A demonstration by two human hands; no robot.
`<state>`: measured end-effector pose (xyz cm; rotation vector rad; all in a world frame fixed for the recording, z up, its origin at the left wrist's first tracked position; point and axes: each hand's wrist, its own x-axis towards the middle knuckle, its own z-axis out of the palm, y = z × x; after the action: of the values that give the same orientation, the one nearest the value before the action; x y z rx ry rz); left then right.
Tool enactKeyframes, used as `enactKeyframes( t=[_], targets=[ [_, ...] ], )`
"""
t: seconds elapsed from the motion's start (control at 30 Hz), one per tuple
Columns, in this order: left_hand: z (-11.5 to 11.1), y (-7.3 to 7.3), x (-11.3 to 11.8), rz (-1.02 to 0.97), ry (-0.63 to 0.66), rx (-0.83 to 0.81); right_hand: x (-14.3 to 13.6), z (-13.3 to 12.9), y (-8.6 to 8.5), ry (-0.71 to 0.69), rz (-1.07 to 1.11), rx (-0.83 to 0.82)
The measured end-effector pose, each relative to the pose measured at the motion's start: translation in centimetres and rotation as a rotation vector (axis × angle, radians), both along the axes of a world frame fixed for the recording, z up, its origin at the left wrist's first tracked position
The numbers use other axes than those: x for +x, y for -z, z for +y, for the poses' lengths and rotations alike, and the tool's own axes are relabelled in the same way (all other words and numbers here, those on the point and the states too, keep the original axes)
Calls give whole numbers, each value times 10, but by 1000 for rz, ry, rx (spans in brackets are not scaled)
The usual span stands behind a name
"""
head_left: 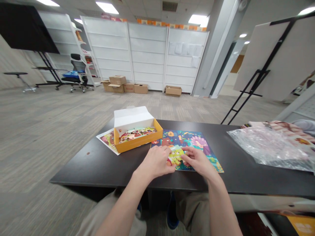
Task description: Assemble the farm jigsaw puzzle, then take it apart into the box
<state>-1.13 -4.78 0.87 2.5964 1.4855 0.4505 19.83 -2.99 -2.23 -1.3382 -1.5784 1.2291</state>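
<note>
My left hand [159, 159] and my right hand [197, 160] meet over a colourful picture board [197, 141] on the black table. Between them are joined yellow-green jigsaw puzzle pieces [176, 156]. The fingers of my left hand are curled down on the left edge of the pieces, and its fingertips are partly hidden. On the right edge, my right thumb and fingers pinch the pieces. Just left of the board stands an orange box [137, 143] with its white lid raised. Many loose puzzle pieces [137, 133] lie inside it.
A printed picture sheet [108, 140] sticks out from under the box's left side. Clear plastic wrapping [268, 147] and striped cloth [290, 129] lie on the table's right end. Beyond are an easel-like stand [258, 78], cardboard boxes [118, 84] and a wheeled chair [77, 73].
</note>
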Motion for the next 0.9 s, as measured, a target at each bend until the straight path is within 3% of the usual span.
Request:
enactKeyframes(
  t=[0.47,0.73,0.9],
  targets=[
    [3,4,1,-43,60,32,5,-3,-3,-19,31,-9],
    [0,0,2,-63,54,14,4,-4,-8,39,73,-141],
    [6,-1,-13,-156,13,51,11,2,-5,143,62,-14]
  ],
)
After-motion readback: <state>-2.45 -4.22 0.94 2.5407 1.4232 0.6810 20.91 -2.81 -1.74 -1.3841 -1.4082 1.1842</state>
